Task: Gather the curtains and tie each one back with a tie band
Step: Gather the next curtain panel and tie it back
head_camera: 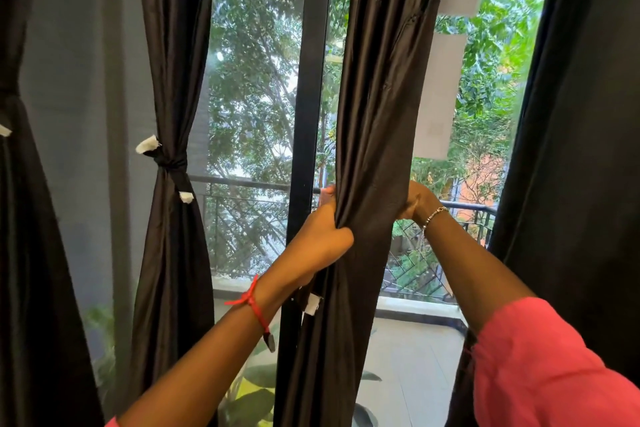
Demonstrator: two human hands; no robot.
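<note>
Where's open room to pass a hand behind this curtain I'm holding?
Widest gap: right of the held curtain, up to the loose curtain, past the right hand. Crowded on the left: the door frame sits close beside the left hand.

Pale tiled floor (415,357) lies beyond the window glass.

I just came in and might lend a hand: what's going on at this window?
A person is bunching the middle curtain with both hands: the left hand grips its left edge, the right hand its right side. A tie band with a white end hangs below the left hand, not yet wrapped round. The curtain to the left is already tied with a knotted band; the right curtain hangs loose.
</note>
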